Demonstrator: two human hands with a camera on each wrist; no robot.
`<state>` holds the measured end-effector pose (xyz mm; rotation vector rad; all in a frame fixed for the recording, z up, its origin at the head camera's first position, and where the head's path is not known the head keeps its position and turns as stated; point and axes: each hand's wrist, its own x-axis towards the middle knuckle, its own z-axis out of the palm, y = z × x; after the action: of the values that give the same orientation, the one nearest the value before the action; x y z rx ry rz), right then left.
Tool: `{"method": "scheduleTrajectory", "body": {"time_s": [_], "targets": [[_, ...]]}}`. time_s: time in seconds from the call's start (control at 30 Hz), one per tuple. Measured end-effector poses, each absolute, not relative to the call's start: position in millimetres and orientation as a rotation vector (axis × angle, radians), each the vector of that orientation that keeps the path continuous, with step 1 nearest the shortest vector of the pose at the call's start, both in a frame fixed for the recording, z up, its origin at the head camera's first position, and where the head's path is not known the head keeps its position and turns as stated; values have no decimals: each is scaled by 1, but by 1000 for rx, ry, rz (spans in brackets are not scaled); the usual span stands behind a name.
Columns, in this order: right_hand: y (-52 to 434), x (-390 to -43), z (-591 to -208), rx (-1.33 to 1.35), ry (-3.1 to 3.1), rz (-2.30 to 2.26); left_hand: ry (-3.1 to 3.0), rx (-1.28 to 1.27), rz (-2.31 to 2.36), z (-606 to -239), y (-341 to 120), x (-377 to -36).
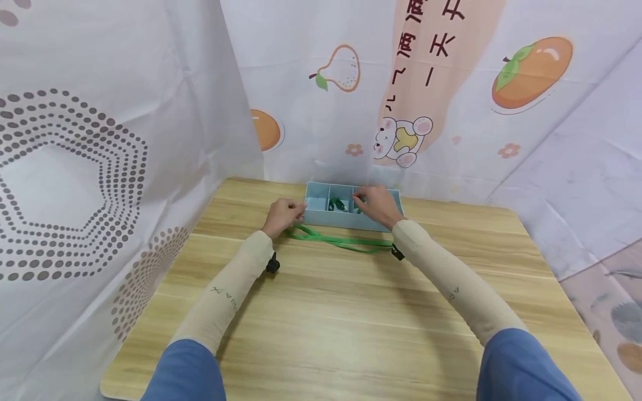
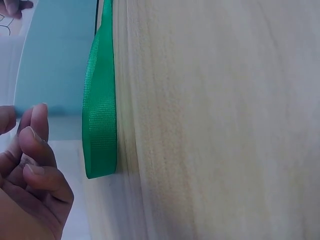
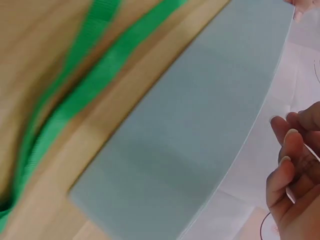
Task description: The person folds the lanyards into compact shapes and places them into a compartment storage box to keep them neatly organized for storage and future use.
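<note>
Flanking tray (image 1: 346,221) rim, hands (image 1: 283,214) apart

Head view: we look forward and down from above, far enough to take in whole wooden table (image 1: 351,312), both forearms, curtain backdrop. Left wrist view: we sit close, low, rolled sideways, facing green strap (image 2: 100,110) beside blue tray (image 2: 55,60). Right wrist view: we sit close, tilted, facing tray wall (image 3: 190,130). All three views share tray and strap.
</note>
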<state>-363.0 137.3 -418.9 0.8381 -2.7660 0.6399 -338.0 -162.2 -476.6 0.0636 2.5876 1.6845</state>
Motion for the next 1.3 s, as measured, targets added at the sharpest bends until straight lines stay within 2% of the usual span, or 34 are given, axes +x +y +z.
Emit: {"method": "scheduleTrajectory", "body": {"time_s": [0.57,0.97,1.3], "targets": [[178,-322,-444,1007,-2786,615,2671,127,1607,-475,-171,-330],[193,-302,-456,1078,-2762,568,2698,395,1461,-473,-174,-315],[206,-286,-462,1081,-2839,624,2648,627,1299,-485,-172,-316]]}}
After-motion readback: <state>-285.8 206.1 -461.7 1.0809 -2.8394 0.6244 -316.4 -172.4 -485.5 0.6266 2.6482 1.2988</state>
